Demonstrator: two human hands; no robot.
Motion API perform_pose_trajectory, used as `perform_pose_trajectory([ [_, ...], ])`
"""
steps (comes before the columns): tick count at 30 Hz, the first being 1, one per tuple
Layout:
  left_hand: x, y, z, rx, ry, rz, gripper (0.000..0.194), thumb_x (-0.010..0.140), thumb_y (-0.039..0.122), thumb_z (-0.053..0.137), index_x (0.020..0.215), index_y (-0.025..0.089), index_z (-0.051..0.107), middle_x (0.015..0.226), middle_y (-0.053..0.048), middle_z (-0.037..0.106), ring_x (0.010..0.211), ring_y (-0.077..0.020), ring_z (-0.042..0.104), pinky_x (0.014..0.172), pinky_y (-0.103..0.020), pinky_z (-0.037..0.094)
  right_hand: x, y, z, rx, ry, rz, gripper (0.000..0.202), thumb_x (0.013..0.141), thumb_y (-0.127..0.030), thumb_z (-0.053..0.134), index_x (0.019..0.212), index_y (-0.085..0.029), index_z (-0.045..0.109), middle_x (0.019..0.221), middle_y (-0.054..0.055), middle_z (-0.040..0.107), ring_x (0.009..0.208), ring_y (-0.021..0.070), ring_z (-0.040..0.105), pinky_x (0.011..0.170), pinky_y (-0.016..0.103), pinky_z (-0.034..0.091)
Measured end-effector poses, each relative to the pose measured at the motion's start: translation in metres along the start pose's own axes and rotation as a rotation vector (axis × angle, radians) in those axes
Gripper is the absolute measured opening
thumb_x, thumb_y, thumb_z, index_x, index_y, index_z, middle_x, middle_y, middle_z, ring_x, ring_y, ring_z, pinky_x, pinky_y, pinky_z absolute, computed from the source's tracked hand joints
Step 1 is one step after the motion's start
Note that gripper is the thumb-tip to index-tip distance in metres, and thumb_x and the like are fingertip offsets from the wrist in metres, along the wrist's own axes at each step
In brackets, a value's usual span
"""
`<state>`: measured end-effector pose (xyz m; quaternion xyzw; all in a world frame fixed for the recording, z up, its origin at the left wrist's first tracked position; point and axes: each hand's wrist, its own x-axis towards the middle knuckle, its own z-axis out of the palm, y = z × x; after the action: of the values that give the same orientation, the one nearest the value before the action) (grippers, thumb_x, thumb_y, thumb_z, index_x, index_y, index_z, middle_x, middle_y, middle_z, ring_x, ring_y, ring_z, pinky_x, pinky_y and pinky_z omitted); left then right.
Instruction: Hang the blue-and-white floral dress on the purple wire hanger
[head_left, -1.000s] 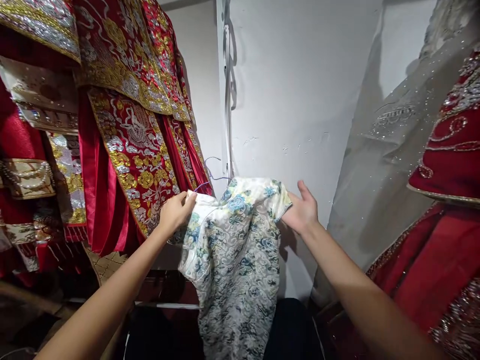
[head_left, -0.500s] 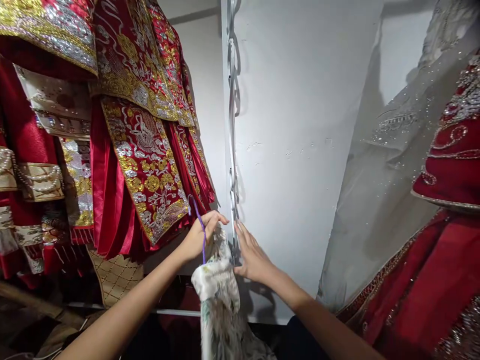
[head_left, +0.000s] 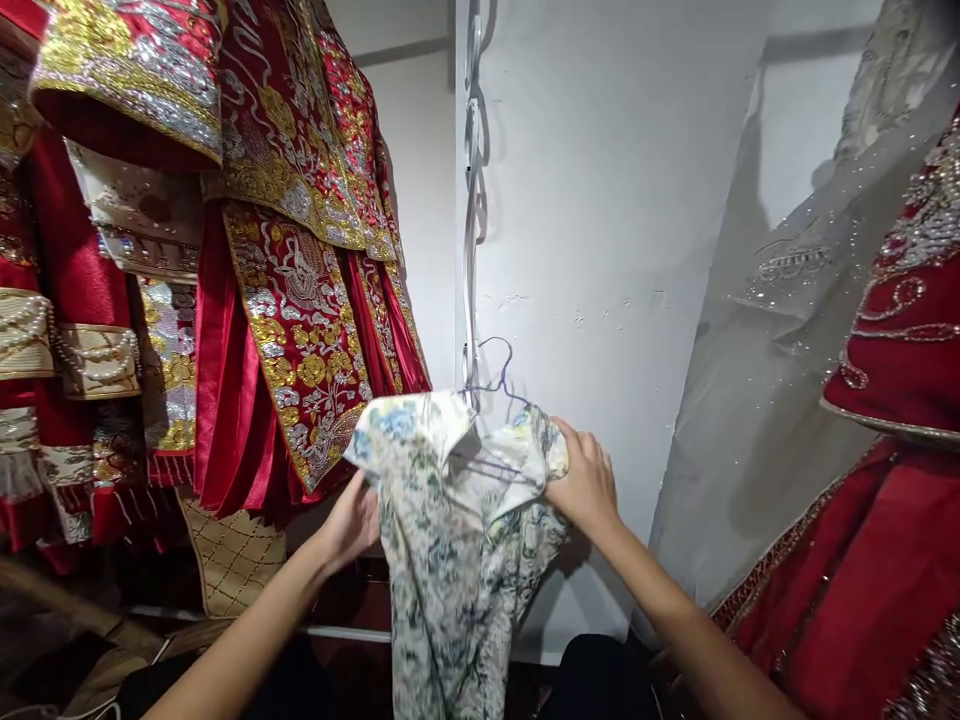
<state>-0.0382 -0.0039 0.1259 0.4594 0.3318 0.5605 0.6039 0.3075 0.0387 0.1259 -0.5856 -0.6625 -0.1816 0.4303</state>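
A white dress or blouse with a blue-green floral print (head_left: 450,560) faces me, its collar spread wide. The purple wire hanger (head_left: 504,382) sits inside its neckline, with the hook standing up above the collar. My right hand (head_left: 589,478) is closed on the garment's right shoulder. At the left sleeve, my left hand (head_left: 349,525) holds the garment's edge, its fingertips partly hidden behind the cloth. Just behind the hanger runs a white metal strip with loops (head_left: 471,250); whether the hook touches it I cannot tell.
Red jackets and skirts with gold and silver embroidery (head_left: 300,330) hang at left. A white wall (head_left: 600,200) stands ahead. To the right are a sheer sparkly veil (head_left: 750,400) and a red beaded gown (head_left: 892,500). A pale rail (head_left: 349,633) runs low behind the garment.
The floral garment has turned from edge-on to facing me and moved up. My hands have parted, from near the hanger and strip to the garment's two shoulders.
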Motion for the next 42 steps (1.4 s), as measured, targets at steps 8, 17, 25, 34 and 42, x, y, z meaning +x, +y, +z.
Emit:
perform_pose_trajectory([
  [8,-0.015,-0.096,-0.011,0.077,0.186,-0.011,0.058,0.069,0.049,0.083,0.114,0.014,0.071,0.124,-0.014,0.07,0.129,-0.0341,0.057,0.114,-0.046,0.04,0.033,-0.04,-0.028,-0.087,-0.08,-0.074,0.086,0.072,-0.039,0.066,0.151,-0.022,0.037,0.121,0.015,0.053,0.115,0.0362,0.053,0.097,0.049,0.039],
  [17,-0.058,-0.125,0.012,-0.157,0.282,-0.141,0.071,0.067,0.036,0.087,0.131,0.015,0.063,0.124,-0.017,0.069,0.123,-0.0345,0.062,0.112,-0.047,0.043,-0.067,-0.068,-0.02,0.506,-0.082,0.027,0.046,0.09,-0.038,0.055,0.135,-0.026,0.055,0.141,0.01,0.053,0.137,0.0312,0.043,0.111,0.05,0.036],
  [25,-0.078,-0.123,0.022,-0.162,0.343,-0.1,0.08,0.069,0.038,0.085,0.139,0.016,0.055,0.13,-0.017,0.066,0.13,-0.0338,0.056,0.115,-0.045,0.039,-0.166,-0.117,0.066,1.135,-0.59,0.658,0.054,0.083,-0.072,0.047,0.066,-0.021,0.052,0.052,-0.001,0.051,0.049,0.0151,0.047,0.052,0.029,0.038],
  [34,-0.09,-0.139,0.029,-0.133,0.312,-0.165,0.085,0.074,0.04,0.083,0.148,0.024,0.043,0.145,-0.013,0.056,0.135,-0.0303,0.052,0.117,-0.041,0.038,-0.162,-0.113,0.049,1.17,-0.526,0.673,0.044,0.078,-0.067,0.058,0.081,-0.023,0.056,0.061,-0.001,0.054,0.051,0.0159,0.046,0.05,0.029,0.036],
  [42,-0.094,-0.142,0.037,-0.051,0.305,-0.083,0.066,0.077,0.042,0.079,0.133,0.014,0.058,0.135,-0.018,0.062,0.131,-0.0343,0.055,0.113,-0.045,0.04,-0.183,-0.103,0.028,1.229,-0.455,0.681,0.041,0.089,-0.055,0.056,0.067,-0.022,0.045,0.061,-0.003,0.04,0.054,0.0128,0.036,0.052,0.027,0.03],
])
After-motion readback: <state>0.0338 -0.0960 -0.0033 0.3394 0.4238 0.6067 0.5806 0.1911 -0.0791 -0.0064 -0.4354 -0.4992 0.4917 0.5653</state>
